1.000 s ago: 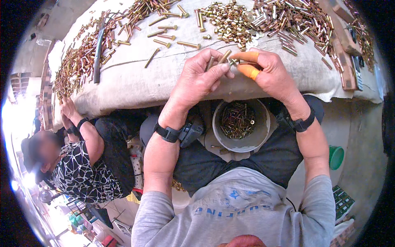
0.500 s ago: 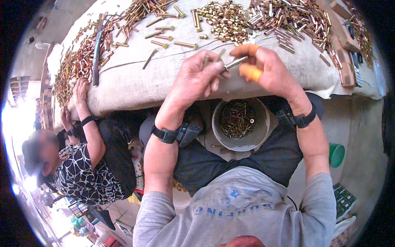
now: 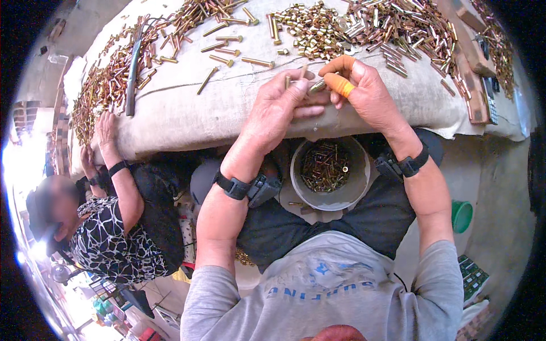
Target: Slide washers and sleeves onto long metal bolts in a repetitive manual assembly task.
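Note:
My left hand is closed around a few bolts; one shank sticks up between its fingers. My right hand, with orange covers on thumb and forefinger, pinches a shiny metal sleeve whose other end meets my left fingertips. Whether a bolt is inside the sleeve I cannot tell. Both hands are above the near edge of a cloth-covered table. Beyond them lie loose hex bolts, a heap of small brass-coloured nuts and a pile of metal sleeves.
Between my knees stands a grey bucket with many metal pieces inside. At the left, another person sits with hands at a long pile of bolts. Wooden boards edge the table's right side. A green tub is on the floor.
My right thumb and forefinger have come together on the sleeve. My left hand has shifted slightly right, its lower fingers straighter. The camera view has moved a little.

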Demonstrator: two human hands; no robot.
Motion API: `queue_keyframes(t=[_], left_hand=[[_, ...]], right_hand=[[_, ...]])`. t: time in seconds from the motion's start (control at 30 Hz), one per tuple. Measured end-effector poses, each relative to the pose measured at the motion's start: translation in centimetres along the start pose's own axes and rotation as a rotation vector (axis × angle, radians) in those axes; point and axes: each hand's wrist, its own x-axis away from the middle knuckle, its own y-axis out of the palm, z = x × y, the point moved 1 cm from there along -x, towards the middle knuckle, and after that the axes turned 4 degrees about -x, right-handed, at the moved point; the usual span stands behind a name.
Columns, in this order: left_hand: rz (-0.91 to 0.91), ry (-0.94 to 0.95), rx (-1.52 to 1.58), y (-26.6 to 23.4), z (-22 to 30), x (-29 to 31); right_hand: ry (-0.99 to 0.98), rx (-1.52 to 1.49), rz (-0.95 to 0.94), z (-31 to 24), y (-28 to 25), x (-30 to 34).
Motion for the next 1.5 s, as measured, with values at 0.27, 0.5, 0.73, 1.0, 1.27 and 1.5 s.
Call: queue_keyframes(t=[0.27, 0.5, 0.73, 1.0, 1.27, 1.5], left_hand=[[-0.126, -0.102, -0.101, -1.1, 0.2, 0.4], [-0.126, -0.066, 0.014, -0.4, 1.3, 0.9], [-0.019, -0.064, -0.005, -0.6, 1.0, 1.2], [0.046, -0.056, -0.238, -0.4, 0.1, 0.7], [-0.019, -0.047, -0.287, -0.4, -0.3, 0.7], [-0.029, 0.004, -0.409, -0.3, 0.0, 1.1]], right_hand=[[0.06, 0.067, -0.122, -0.7, -0.1, -0.3], [-0.378, 0.959, 0.158, 0.3, -3.2, -2.3], [-0.423, 1.006, 0.129, 0.5, -2.6, -2.0], [-0.101, 0.182, 0.064, -1.1, -2.5, -0.1], [-0.023, 0.118, 0.005, -0.5, -1.0, 0.4], [0.04, 0.03, -0.018, -0.4, -0.9, 0.6]])
